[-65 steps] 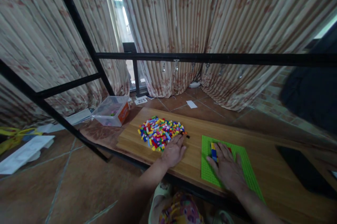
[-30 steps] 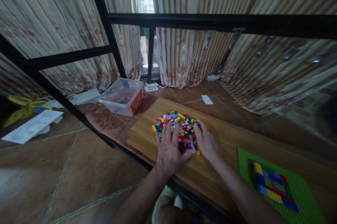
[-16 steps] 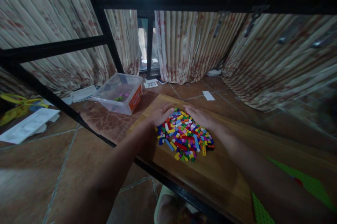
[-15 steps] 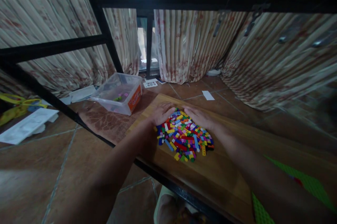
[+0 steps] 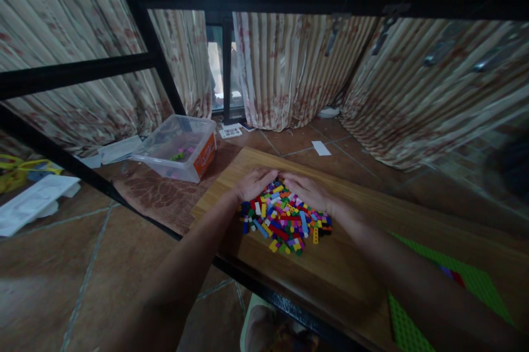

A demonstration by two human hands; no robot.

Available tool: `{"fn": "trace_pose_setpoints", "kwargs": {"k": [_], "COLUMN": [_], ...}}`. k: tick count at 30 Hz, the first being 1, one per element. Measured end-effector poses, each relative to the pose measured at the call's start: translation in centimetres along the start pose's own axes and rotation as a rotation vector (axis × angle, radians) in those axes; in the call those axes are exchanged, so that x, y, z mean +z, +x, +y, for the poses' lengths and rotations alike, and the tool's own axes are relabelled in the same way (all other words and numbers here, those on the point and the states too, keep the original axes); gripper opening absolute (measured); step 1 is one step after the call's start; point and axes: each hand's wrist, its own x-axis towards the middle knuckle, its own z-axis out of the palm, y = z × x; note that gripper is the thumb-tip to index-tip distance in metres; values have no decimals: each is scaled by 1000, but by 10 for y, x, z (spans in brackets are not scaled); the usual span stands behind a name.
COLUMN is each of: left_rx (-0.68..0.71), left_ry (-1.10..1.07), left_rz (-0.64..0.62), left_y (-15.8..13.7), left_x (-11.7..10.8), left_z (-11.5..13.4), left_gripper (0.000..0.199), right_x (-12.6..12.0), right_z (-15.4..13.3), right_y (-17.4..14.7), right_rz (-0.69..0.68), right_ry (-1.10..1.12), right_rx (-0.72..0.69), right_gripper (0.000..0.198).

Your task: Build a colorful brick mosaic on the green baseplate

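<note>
Cupped left hand [image 5: 254,184] and right hand [image 5: 308,192], without clamping, around the far side of the brick pile [image 5: 283,222] on the wooden board [image 5: 330,277]. Risked, probably, spilling it over the near edge if pulled too strongly, or the far edge if pushed.

We take this for a home: patterned curtains [image 5: 285,71] hang beside a window [image 5: 216,60], and toy bricks [image 5: 281,220] lie on a wooden table [image 5: 330,280] above a tiled floor [image 5: 136,247].

Bare left hand [image 5: 251,184] and bare right hand [image 5: 309,193] curve inward, fingers [image 5: 294,180] nearly meeting; bare forearms [image 5: 202,247] stretch forward.
</note>
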Motion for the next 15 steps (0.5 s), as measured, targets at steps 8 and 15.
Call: {"fn": "trace_pose_setpoints", "kwargs": {"k": [8,15], "left_rx": [-114,-198], "left_ry": [-245,-151], "left_rz": [286,327], "left_y": [-12,-45], "left_x": [-17,-18], "left_z": [-9,-8], "left_gripper": [68,66], "right_x": [6,14], "right_z": [-5,-8], "right_y": [7,12], "right_rz": [-26,2], "right_ry": [-208,-211], "right_rx": [-45,-33], "right_gripper": [23,16]}}
